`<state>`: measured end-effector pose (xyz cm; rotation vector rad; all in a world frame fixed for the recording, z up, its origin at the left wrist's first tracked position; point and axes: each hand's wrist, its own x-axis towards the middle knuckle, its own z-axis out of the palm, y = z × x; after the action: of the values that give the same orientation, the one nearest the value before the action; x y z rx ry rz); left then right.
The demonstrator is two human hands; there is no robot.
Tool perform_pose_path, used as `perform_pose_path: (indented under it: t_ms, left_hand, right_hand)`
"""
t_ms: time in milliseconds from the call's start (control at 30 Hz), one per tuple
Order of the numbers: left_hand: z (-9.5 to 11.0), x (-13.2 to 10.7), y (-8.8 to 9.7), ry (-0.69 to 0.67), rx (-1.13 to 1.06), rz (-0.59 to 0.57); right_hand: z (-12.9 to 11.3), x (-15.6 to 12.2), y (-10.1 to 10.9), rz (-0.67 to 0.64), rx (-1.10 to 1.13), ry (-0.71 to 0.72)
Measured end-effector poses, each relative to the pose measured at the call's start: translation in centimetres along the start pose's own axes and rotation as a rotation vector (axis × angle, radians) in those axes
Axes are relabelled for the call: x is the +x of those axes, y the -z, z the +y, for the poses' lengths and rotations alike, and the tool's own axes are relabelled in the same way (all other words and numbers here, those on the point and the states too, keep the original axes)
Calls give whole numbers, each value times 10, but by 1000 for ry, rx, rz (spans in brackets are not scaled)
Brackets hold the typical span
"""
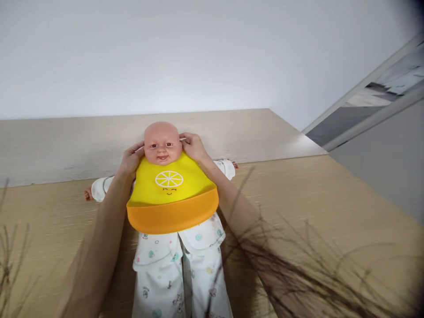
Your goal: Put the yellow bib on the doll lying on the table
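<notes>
A baby doll (pixel 162 137) lies on its back, face up, dressed in white printed clothes (pixel 159 282). Over its chest is a yellow bib (pixel 149 185) with a citrus slice print and an orange catch pocket (pixel 174 214). My left hand (pixel 131 159) is at the left side of the doll's neck, fingers curled in at the bib's upper edge. On the other side my right hand (pixel 194 145) is curled in the same way, its fingertips beside the doll's ear. Behind the head and neck, the bib's ends and some of my fingertips are hidden.
The doll lies on a light wooden table (pixel 298 194) with a raised strip (pixel 66 141) along the back. A pale wall (pixel 185 53) stands behind it. At the right is a framed glass pane or opening (pixel 364 101). Blurred dark hair strands (pixel 308 260) cross the foreground.
</notes>
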<state>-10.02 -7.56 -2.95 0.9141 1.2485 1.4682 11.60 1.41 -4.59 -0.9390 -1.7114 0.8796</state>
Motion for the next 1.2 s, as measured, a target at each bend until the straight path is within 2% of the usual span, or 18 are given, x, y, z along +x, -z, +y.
perform_pose_path:
  t_ms: [267,467,633,933,1033,1200]
  left_hand:
    - [1,-5,-2,-3,35,-42]
    - [3,-4,-1,34,-48,-102]
    - [4,-4,-5,53,-39,-78]
    - [2,-2,-2,51,-71,-100]
    - [5,-3,-3,49,-46,-90]
    - [11,-4,-5,65,29,-41]
  right_hand:
    - [-2,-1,0,-2,-37,19]
    - [-3,-4,1,25,-94,33]
    - [-2,-5,0,44,-129,61]
    - [-7,-6,0,86,-219,-11]
    - [-6,-5,0,83,-196,-9]
    - [-1,-6,-4,55,-24,-62]
